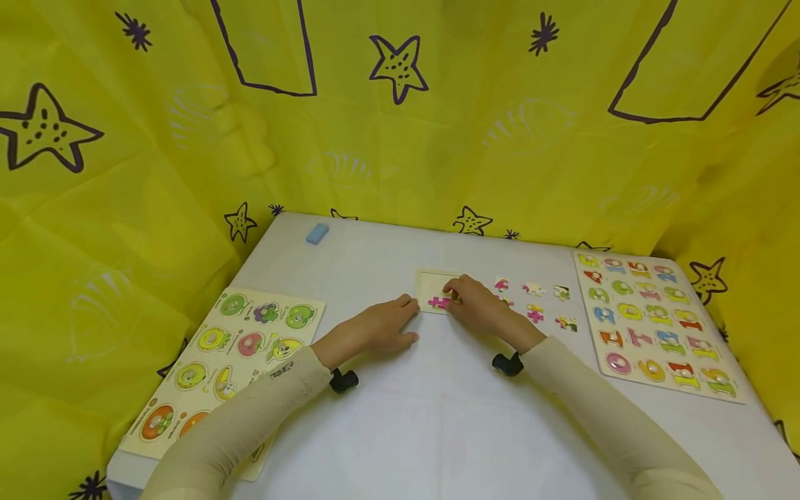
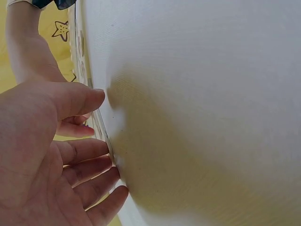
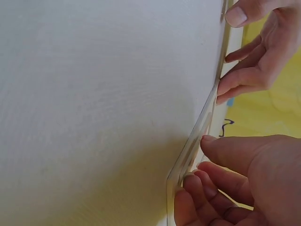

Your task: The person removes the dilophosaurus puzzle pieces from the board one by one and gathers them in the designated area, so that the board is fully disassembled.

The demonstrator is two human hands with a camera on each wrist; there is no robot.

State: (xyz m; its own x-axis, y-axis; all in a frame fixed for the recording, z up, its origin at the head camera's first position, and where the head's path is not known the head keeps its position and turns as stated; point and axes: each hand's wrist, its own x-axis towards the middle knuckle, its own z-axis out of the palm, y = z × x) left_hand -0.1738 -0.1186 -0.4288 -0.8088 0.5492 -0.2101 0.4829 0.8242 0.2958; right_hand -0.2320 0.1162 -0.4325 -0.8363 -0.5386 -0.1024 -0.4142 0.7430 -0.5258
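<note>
A small cream puzzle tray (image 1: 431,281) lies toward the back of the white table, with a pink puzzle piece (image 1: 439,303) at its lower left. My right hand (image 1: 478,307) reaches over the tray from the right. Its bent fingers and thumb come together at the pink piece, which they partly hide. In the right wrist view the thumb (image 3: 221,148) and curled fingers meet the tray's edge (image 3: 170,197). My left hand (image 1: 387,326) lies along the tray's left side, fingers extended and thumb apart, holding nothing; its fingertips are right at the tray's edge.
Several loose jigsaw pieces (image 1: 535,313) lie right of the tray. A fruit peg board (image 1: 250,326) is at the left, partly beneath the left sleeve, and a number board (image 1: 653,326) at the right. A blue block (image 1: 317,233) sits near the back edge, before a yellow curtain (image 1: 400,153).
</note>
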